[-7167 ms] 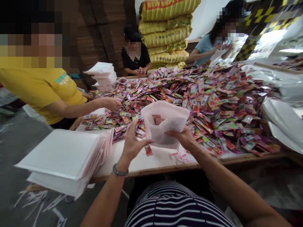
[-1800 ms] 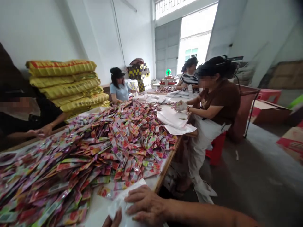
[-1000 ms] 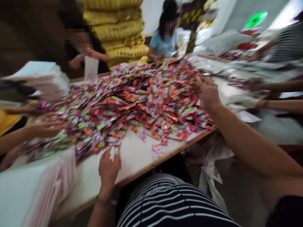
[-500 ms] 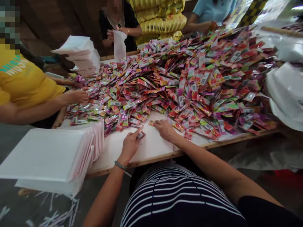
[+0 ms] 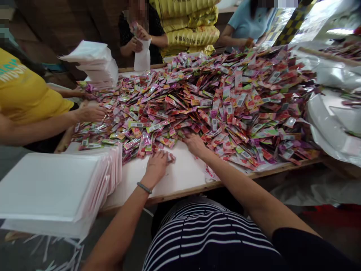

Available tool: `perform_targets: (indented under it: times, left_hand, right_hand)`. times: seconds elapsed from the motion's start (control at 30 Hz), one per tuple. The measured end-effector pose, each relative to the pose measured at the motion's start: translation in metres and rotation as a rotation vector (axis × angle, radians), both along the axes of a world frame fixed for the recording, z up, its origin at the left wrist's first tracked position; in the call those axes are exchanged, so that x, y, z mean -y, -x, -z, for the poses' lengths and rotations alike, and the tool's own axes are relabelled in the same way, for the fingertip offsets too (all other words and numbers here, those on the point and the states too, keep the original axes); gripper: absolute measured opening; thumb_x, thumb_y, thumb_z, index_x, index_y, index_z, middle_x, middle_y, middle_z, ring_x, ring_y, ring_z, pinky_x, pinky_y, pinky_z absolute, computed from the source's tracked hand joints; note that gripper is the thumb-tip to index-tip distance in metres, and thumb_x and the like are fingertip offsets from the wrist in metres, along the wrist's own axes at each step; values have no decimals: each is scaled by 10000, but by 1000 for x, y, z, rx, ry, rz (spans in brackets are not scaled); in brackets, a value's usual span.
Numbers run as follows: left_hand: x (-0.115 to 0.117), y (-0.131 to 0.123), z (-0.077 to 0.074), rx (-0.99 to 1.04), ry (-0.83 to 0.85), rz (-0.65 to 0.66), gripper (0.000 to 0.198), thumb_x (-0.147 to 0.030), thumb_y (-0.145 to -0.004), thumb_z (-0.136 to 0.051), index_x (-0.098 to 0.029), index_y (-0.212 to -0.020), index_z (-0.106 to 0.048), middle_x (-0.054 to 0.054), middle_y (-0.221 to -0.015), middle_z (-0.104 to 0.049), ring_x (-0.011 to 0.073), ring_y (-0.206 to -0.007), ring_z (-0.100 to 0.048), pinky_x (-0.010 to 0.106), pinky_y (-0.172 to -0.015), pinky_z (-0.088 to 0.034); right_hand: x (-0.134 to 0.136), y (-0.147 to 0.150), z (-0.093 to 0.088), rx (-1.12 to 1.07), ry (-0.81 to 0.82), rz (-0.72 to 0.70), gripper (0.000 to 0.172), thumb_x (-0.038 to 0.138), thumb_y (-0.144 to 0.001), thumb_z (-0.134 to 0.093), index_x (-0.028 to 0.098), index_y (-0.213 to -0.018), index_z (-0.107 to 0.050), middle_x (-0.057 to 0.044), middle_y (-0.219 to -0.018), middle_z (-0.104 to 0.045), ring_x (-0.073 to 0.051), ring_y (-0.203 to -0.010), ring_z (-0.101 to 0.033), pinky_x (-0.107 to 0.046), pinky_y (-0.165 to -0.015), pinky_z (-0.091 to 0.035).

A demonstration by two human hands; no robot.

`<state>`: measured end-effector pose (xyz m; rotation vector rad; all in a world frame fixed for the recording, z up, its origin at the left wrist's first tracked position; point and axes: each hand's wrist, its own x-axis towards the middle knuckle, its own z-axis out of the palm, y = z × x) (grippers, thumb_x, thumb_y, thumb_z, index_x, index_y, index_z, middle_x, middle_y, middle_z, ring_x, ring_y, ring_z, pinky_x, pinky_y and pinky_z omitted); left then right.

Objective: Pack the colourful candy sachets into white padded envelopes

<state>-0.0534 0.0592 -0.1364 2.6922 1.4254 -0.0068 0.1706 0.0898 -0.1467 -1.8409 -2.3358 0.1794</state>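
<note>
My left hand (image 5: 156, 168), wearing a dark beaded bracelet (image 5: 144, 187), is low over the white tabletop (image 5: 180, 169). Its fingers are closed on small printed packets (image 5: 170, 157), whose ends stick out on the right side. My right hand (image 5: 196, 145) is at the near edge of a big heap of shiny packets (image 5: 197, 101). Its fingers are together on a packet (image 5: 184, 133) there, and the fingertips are partly lost among the packets. Pink, purple and green packets, some with barcodes, lie just beyond both hands.
A stack of white bags (image 5: 53, 184) overhangs the table's left corner, another white stack (image 5: 98, 64) stands farther back. At left, a person in yellow (image 5: 28, 90) reaches into the heap. Two more people are across the table, near yellow sacks (image 5: 191, 35). White plastic (image 5: 332, 124) lies right.
My right hand has moved forward from the bare tabletop to the heap's edge. My left hand has turned its fingers down over its packets. The person opposite has raised a hand above a white bag.
</note>
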Motion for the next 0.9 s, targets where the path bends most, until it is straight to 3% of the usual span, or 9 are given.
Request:
perform_targets:
  times: [0.1,0.23,0.37,0.5,0.6,0.73,0.8,0.9]
  left_hand:
    - [39,8,12,170,82,137,432,-214,-907,-516,-137,-1332,-521,158,-1395,-535,275,-1314,-471,459,-1087,-395]
    - [67,28,11,412,87,102,574,-282,-869,-596,-182,-1408,-428,148,-1466,-450,267,-1353,-411,471,-1108,-386]
    - [56,44,-10,419,62,23,578,-310,-861,-608,-169,-1391,-429,146,-1398,-503,272,-1294,-442,482,-1098,-385]
    - [53,44,-26,218,170,92,527,-284,-781,-692,-144,-1265,-538,142,-1263,-568,291,-1159,-506,472,-1012,-447]
    - [59,37,-22,155,195,82,483,-225,-782,-676,-140,-1242,-556,142,-1213,-581,281,-1112,-516,443,-970,-466]
    - [50,31,-8,160,107,85,606,-207,-775,-679,-203,-1352,-492,136,-1462,-435,331,-1271,-413,498,-1004,-420]
    - [40,31,-3,142,143,127,554,-210,-787,-666,-234,-1324,-529,103,-1449,-475,337,-1280,-418,506,-979,-429]
    - [27,35,-1,174,187,197,501,-168,-793,-642,-226,-1284,-562,83,-1318,-597,281,-1187,-514,454,-971,-442]
  right_hand:
    - [29,5,12,-27,-6,-80,322,117,-929,-381,145,-1045,-680,-139,-1070,-669,-224,-1004,-557,-323,-906,-377]
    - [65,-1,20,-196,-78,74,310,131,-870,-452,128,-1137,-609,-122,-970,-682,-240,-942,-582,-327,-844,-417]
    - [75,-7,13,-460,-172,255,376,180,-833,-497,159,-1203,-561,-94,-1008,-694,-233,-906,-629,-333,-808,-465]
    - [74,-1,4,-606,-161,175,313,215,-829,-520,194,-1123,-625,-77,-1048,-707,-216,-927,-656,-328,-824,-491]
    - [71,2,5,-639,-90,248,282,227,-825,-539,202,-1079,-658,-63,-974,-727,-206,-844,-672,-321,-780,-507]
    - [64,-3,6,-639,-97,386,273,278,-835,-569,198,-1072,-677,-63,-945,-737,-204,-820,-673,-314,-767,-508]
    - [61,-4,1,-608,-51,375,260,286,-850,-572,189,-1059,-692,-70,-953,-741,-206,-859,-675,-303,-788,-498]
    - [60,-3,-8,-477,109,288,270,303,-904,-529,177,-1065,-705,-85,-973,-744,-208,-895,-677,-294,-797,-483]
